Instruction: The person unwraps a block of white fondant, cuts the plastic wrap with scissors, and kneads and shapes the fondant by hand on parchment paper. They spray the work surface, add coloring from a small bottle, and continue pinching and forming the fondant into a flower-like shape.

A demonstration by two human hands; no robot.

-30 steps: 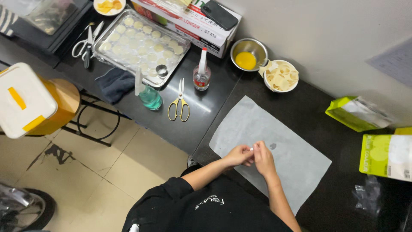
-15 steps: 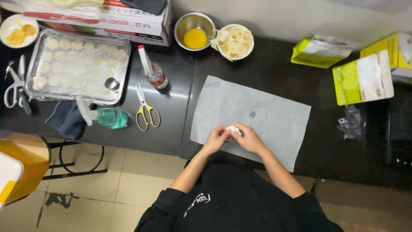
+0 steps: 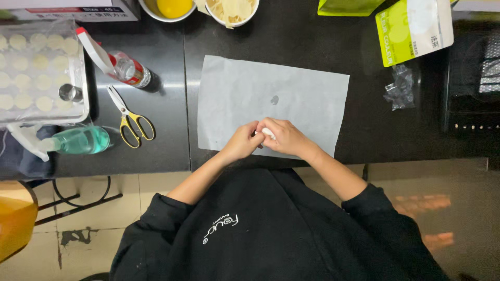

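Note:
My left hand [image 3: 242, 141] and my right hand [image 3: 284, 137] meet over the near edge of a grey sheet of paper [image 3: 271, 93] on the black counter [image 3: 364, 125]. Between the fingertips of both hands sits a small white piece [image 3: 267, 132], mostly hidden by the fingers. The sheet has a small dark spot near its middle. Black sleeves cover both my arms to the forearm.
Yellow-handled scissors [image 3: 127, 114], a green spray bottle [image 3: 73, 140] and a red-capped bottle [image 3: 122, 66] lie left of the sheet, beside a metal tray of pale rounds [image 3: 36, 73]. Two bowls [image 3: 229, 10] stand at the back. Green packets [image 3: 414, 28] and a crumpled clear wrapper [image 3: 398, 86] lie to the right.
The view has shifted and closed in on the counter. Both hands stay together over the sheet's near edge, working the small white piece.

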